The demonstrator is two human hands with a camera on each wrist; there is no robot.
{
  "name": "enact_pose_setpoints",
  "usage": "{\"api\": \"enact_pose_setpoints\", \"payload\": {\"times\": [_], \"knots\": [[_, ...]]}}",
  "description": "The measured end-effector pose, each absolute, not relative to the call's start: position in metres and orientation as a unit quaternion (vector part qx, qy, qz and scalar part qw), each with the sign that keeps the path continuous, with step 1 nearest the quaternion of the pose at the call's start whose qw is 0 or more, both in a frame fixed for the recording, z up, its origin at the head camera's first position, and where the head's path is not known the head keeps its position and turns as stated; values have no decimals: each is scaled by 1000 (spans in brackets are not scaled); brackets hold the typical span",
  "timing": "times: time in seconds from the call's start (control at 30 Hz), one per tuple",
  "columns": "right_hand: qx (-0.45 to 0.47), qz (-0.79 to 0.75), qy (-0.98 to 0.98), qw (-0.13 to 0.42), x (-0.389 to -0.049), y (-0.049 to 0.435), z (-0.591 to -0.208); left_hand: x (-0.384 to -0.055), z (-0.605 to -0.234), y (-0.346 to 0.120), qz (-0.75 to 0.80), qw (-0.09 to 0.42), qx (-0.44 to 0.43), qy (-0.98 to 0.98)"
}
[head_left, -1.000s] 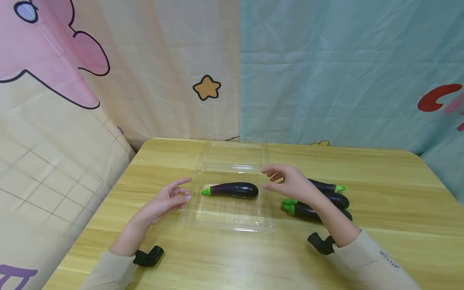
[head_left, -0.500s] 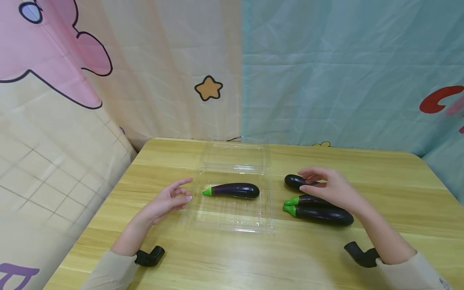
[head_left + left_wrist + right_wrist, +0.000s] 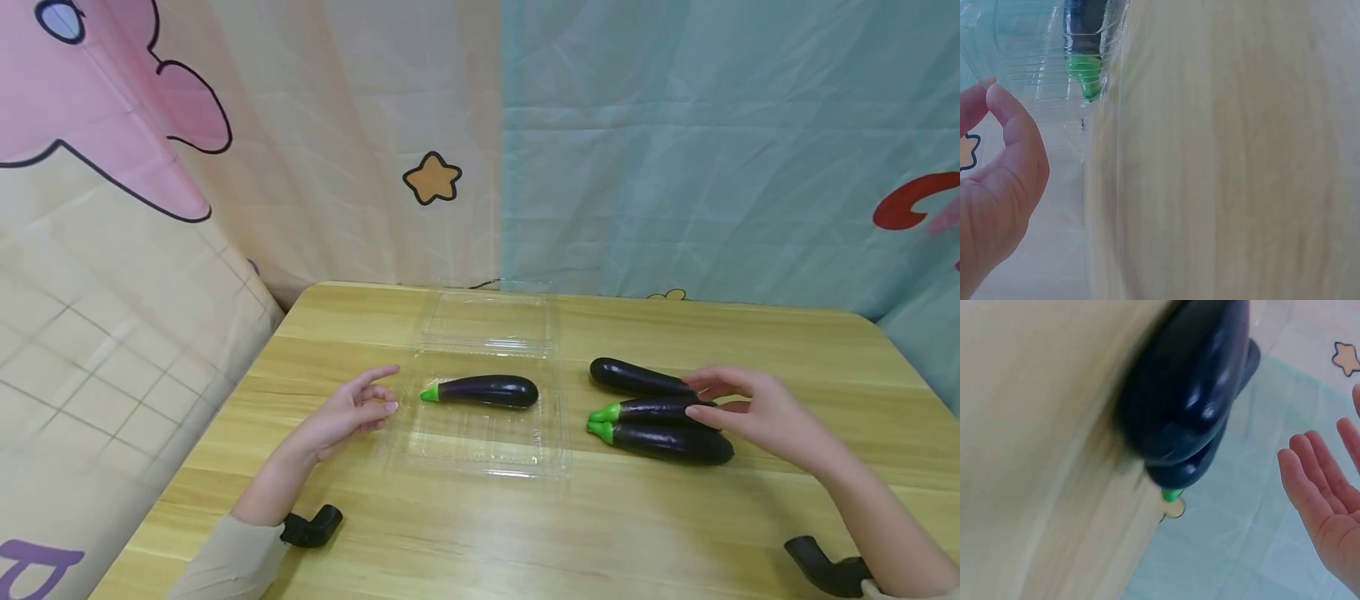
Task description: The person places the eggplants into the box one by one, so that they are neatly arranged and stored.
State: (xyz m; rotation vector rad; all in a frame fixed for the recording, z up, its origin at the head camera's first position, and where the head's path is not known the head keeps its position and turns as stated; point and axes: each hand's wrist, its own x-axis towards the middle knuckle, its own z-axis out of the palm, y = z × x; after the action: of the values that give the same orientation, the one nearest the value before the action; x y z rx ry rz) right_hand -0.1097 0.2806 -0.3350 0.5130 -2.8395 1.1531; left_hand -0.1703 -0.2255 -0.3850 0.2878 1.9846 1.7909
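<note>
One glossy dark eggplant (image 3: 487, 391) lies in the tray of a clear plastic container (image 3: 495, 473), green stem toward the person's left hand (image 3: 341, 421), on a wood-grain surface (image 3: 450, 533). That hand waits at the container's left edge, index finger extended and thumb apart from it (whether the fingers touch the plastic, one cannot tell). The container's lid (image 3: 491, 317) stands open at the back. To the right, a rear eggplant (image 3: 637, 378) sits just behind a middle eggplant (image 3: 652, 408) and a front eggplant (image 3: 671, 442), the latter two touching, green stems toward the container. Over their far ends hovers the right hand (image 3: 753, 408), its fingers loosely bent, thumb apart, gripping nothing. A cartoon-printed curtain (image 3: 675, 167) hangs behind.
</note>
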Motion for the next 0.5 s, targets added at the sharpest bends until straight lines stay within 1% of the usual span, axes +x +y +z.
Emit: {"api": "enact_pose_setpoints", "payload": {"times": [0.23, 0.5], "knots": [[153, 372, -916, 17, -100, 298, -343, -170, -384, -226, 648, 225, 104, 720], [140, 381, -914, -1, -90, 312, -353, -170, -384, -225, 648, 226, 104, 720]]}}
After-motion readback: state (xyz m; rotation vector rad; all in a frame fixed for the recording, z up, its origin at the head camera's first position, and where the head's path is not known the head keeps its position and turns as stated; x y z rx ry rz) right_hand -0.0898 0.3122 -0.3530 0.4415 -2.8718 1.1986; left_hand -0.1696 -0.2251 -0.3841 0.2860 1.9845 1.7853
